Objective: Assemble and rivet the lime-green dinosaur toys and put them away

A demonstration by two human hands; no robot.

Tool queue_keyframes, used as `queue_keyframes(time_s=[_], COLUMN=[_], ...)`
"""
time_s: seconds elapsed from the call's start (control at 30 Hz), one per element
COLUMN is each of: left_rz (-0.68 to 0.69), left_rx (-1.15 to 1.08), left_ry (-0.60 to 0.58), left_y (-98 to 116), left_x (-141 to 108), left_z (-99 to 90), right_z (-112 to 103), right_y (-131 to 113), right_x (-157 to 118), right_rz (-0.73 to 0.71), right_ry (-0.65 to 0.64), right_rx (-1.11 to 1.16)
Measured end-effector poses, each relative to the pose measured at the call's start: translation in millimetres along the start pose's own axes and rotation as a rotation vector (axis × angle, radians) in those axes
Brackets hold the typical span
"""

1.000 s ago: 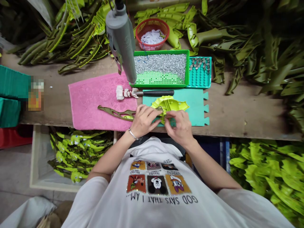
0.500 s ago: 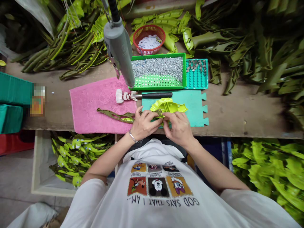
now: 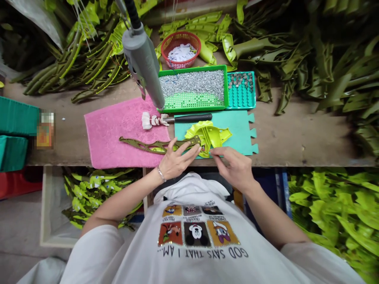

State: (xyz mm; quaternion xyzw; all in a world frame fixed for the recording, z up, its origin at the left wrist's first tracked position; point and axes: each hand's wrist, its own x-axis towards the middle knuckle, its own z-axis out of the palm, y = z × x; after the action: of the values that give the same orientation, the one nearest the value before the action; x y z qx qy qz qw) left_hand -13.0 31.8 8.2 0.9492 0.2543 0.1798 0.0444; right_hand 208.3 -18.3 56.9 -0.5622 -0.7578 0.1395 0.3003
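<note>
My left hand (image 3: 177,159) lies with its fingers stretched out over the end of a long olive plastic piece (image 3: 136,143), pressing it down. That piece rests partly on a lime-green plastic shell (image 3: 220,137), which lies on a teal foam mat (image 3: 241,122). Just right of the shell's near edge, my right hand (image 3: 235,165) has thumb and forefinger pinched together. Whatever is between those fingertips is too small to name. Small dark and red details show in the shell between my hands.
A grey cylindrical tool (image 3: 143,65) hangs over the pink towel (image 3: 108,130). Behind the mat lie a black-handled tool with a wrapped head (image 3: 192,117), a green basket (image 3: 195,106) of small metal screws, a teal tray (image 3: 241,103) and a red basket (image 3: 195,39). Olive parts (image 3: 284,59) pile up behind.
My right hand has drawn back to the right, away from my left fingers, uncovering part of the shell. My left fingers have spread flatter. The view has shifted slightly.
</note>
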Motion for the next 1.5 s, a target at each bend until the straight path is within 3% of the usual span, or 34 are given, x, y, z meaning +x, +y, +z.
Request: queue_keyframes(time_s=[0.33, 0.67, 0.87, 1.2, 1.5], left_rz=[0.014, 0.091, 0.061, -0.013, -0.025], left_rx=[-0.093, -0.049, -0.017, -0.056, -0.051], left_ry=[-0.094, -0.061, 0.010, -0.120, -0.085], left_y=[-5, -8, 1, 12, 14], left_x=[3, -2, 1, 3, 3], left_z=[-0.6, 1.3, -0.2, -2.0, -0.5], right_z=[12, 30, 19, 2, 4], right_y=[1, 0, -1, 3, 9], right_x=[-10, -13, -16, -18, -14], right_rz=[0.106, -0.035, 0.051, 0.055, 0.018], right_ry=[0.011, 0.047, 0.010, -0.002, -0.010], right_rx=[0.027, -0.085, -0.016, -0.020, -0.013])
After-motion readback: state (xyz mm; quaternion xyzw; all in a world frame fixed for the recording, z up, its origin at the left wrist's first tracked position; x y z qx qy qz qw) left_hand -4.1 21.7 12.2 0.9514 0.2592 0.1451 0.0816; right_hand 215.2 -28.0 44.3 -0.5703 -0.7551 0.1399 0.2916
